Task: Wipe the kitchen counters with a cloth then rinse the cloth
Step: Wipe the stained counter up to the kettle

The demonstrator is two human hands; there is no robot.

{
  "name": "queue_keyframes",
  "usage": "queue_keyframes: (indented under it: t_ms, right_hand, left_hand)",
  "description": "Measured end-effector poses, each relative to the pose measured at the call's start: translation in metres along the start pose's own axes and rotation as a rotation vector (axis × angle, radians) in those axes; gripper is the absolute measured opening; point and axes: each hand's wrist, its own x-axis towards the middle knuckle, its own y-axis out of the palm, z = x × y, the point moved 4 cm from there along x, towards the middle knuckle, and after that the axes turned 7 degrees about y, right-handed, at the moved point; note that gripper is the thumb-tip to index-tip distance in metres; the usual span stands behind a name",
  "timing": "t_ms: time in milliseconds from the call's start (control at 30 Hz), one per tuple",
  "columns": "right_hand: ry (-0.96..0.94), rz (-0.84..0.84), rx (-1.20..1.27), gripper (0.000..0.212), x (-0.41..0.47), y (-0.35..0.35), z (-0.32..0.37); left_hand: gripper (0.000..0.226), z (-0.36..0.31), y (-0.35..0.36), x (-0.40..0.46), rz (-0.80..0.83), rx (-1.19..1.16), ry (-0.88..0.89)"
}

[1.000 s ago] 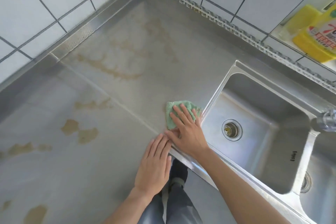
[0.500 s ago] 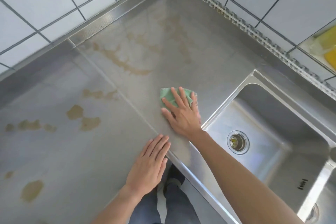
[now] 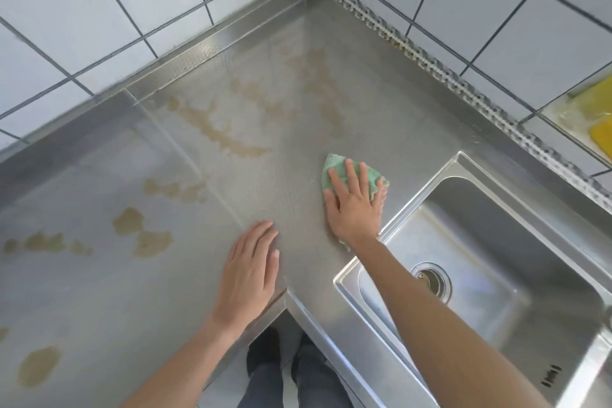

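A stainless-steel counter (image 3: 271, 129) runs into a corner where two walls of white tiles (image 3: 99, 10) with dark grout meet, and a raised steel upstand lines the foot of each wall, the right-hand one edged with a scalloped trim. The counter carries tan-brown stains (image 3: 212, 129): long smears toward the back corner, blotches to the left, and more patches near the lower left edge. A seam crosses the surface diagonally from the back left toward the front notch. The green cloth (image 3: 351, 174) lies flat on the counter just beside the near-left corner of the steel sink (image 3: 496, 242), pinned beneath the right hand (image 3: 352, 209), whose fingers are straight and spread over the fabric, pressing down. The left hand (image 3: 250, 275) rests palm-down on the bare counter near the front edge, fingers straight and close together, well apart from the cloth. The sink basin has a round drain (image 3: 432, 281), partly crossed by the right forearm. At the far right a yellow object (image 3: 601, 132) sits on a ledge, blurred. Below the counter edge, dark trousers and shoes (image 3: 265, 351) stand on the floor.
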Motion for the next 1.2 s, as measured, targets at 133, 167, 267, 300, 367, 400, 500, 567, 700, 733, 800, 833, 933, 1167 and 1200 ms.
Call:
queue_keyframes:
  t_ms: [133,167,267,300,367,400,500,567,700,733,800,833,933,1167,1200]
  right_hand:
    - [-0.232,0.003,-0.052,0.052,-0.029,0.016,0.028]
    - [-0.349,0.026,-0.085,0.052,-0.04,0.015,0.021]
    - [-0.654,0.126,-0.2,0.051,-0.054,0.003,-0.025]
    - [-0.694,0.14,-0.24,0.051,-0.05,-0.004,-0.043]
    - [-0.639,0.137,-0.284,0.052,-0.026,-0.02,-0.072]
    - [-0.561,0.123,-0.278,0.054,-0.009,-0.029,-0.081]
    - [-0.244,0.084,-0.181,0.058,0.05,-0.044,-0.082]
    - [-0.016,0.024,-0.116,0.057,0.078,-0.041,-0.062]
    - [0.072,-0.143,-0.089,0.055,0.083,-0.019,-0.003]
    - [-0.014,-0.143,-0.08,0.053,0.075,-0.013,0.004]
    - [-0.265,-0.098,-0.111,0.05,0.059,-0.008,-0.003]
    - [-0.399,-0.064,-0.146,0.05,0.054,-0.009,-0.016]
    - [-0.607,0.007,-0.231,0.049,0.07,-0.029,-0.065]
    - [-0.03,-0.041,-0.141,0.059,0.218,-0.065,-0.065]
    - [0.01,-0.06,-0.156,0.059,0.229,-0.061,-0.046]
  left_hand:
    - [0.047,0.01,-0.001,0.039,-0.013,-0.005,-0.077]
    - [0.048,0.012,-0.001,0.049,-0.015,-0.004,-0.076]
    - [0.048,0.013,0.004,0.073,0.008,0.006,0.018]
    - [0.048,0.013,0.007,0.082,0.018,0.007,0.05]
    - [0.046,0.013,0.012,0.099,0.01,0.007,0.071]
    - [0.046,0.012,0.015,0.109,-0.006,0.003,0.055]
    - [0.048,0.005,0.025,0.128,-0.046,0.009,0.002]
    - [0.05,0.001,0.033,0.131,-0.048,0.034,0.002]
    - [0.052,0.008,0.041,0.131,-0.043,0.059,-0.02]
    - [0.053,0.008,0.042,0.131,-0.04,0.063,-0.025]
    - [0.053,0.008,0.044,0.131,-0.03,0.068,-0.031]
    - [0.053,0.008,0.044,0.131,-0.025,0.069,-0.034]
    - [0.053,0.007,0.042,0.13,-0.011,0.074,-0.044]
    - [0.054,0.007,0.044,0.13,-0.001,0.058,-0.042]
    - [0.054,0.007,0.044,0.13,-0.001,0.06,-0.042]
